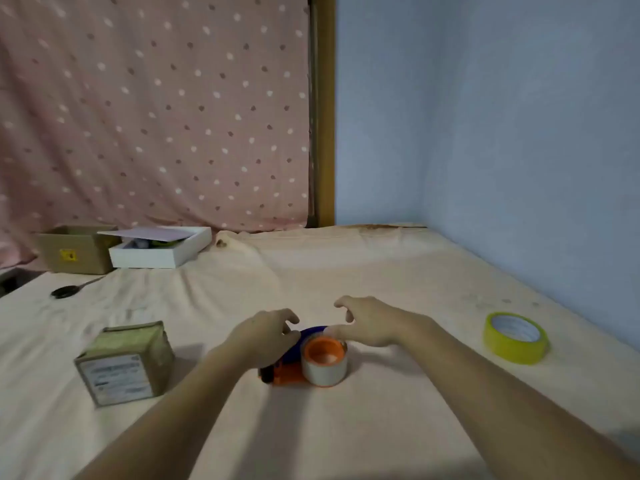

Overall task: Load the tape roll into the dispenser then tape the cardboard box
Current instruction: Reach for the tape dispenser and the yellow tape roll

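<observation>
An orange and blue tape dispenser lies on the cream sheet in the middle. A whitish tape roll sits on its orange hub. My left hand lies over the dispenser's left side, fingers curled around the blue part. My right hand hovers just right of the roll with fingers spread and curved, its thumb at the roll's top edge. A small sealed cardboard box with a printed label stands to the left. A yellow tape roll lies far right.
Black-handled scissors lie at the left. An open brown box and a white box with its lid askew stand at the back left against a dotted pink cloth. A blue wall borders the right side.
</observation>
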A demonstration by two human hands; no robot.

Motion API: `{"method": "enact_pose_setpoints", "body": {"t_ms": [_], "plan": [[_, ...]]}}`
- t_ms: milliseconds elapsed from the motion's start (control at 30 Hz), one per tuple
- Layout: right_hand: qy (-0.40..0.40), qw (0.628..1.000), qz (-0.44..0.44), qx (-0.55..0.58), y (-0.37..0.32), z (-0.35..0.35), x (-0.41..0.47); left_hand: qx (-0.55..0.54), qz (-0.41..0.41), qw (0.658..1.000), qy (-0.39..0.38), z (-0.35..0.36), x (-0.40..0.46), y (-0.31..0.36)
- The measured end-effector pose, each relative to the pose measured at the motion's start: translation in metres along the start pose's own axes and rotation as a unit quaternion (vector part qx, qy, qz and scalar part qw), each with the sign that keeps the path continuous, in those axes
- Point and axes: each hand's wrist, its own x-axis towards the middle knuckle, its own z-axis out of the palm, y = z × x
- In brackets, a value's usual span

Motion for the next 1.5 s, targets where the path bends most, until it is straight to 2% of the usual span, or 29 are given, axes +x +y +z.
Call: {"method": "enact_pose_setpoints", "body": {"t_ms": [133,267,467,567,667,767,933,1067,1133,1200,1267,1333,1400,1433,1500], "plan": [[-0.018,1.0,0.01,-0.001,-0.015,0.028,-0.009,-0.067,-0.041,0.997,0.011,0.019,-0.009,-0.004],[0.043,0.999,-0.003,0.0,-0.016,0.05,-0.003,-0.118,-0.084,0.988,0.056,0.023,-0.003,-0.009],[0.049,0.999,-0.01,0.012,-0.011,0.057,-0.001,-0.19,-0.16,0.962,0.112,0.034,0.001,-0.019],[0.082,0.996,-0.023,0.033,-0.011,0.056,-0.002,-0.241,-0.158,0.95,0.12,0.045,0.003,-0.02],[0.147,0.983,-0.017,0.106,-0.003,0.043,0.006,-0.261,-0.158,0.946,0.115,0.044,0.004,-0.02],[0.192,0.976,0.017,0.105,0.016,0.028,0.015,-0.291,-0.165,0.935,0.119,0.044,0.004,-0.021],[0.161,0.98,0.109,0.026,0.05,0.034,0.018,-0.316,-0.143,0.932,0.108,0.046,0.006,-0.014],[0.138,0.984,0.112,0.032,0.069,0.044,0.012,-0.321,-0.127,0.931,0.115,0.049,0.009,-0.004],[0.206,0.975,0.085,0.011,0.079,0.031,0.002,-0.32,-0.128,0.931,0.12,0.049,0.011,0.0],[0.331,0.94,0.061,-0.046,0.101,0.008,-0.013,-0.331,-0.138,0.926,0.12,0.047,0.013,0.002],[0.395,0.912,0.09,-0.069,0.137,-0.017,-0.032,-0.326,-0.141,0.925,0.134,0.044,0.011,0.003],[0.364,0.917,0.158,-0.044,0.178,-0.036,-0.057,-0.258,-0.112,0.935,0.217,0.04,0.007,0.009],[0.322,0.925,0.195,0.05,0.214,-0.048,-0.083,-0.191,-0.034,0.929,0.316,0.036,0.002,0.025],[0.312,0.925,0.193,0.098,0.227,-0.051,-0.094,-0.176,0.012,0.926,0.335,0.035,0.001,0.037],[0.269,0.937,0.18,0.134,0.247,-0.052,-0.11,-0.16,0.101,0.929,0.317,0.038,0.002,0.067]]}}
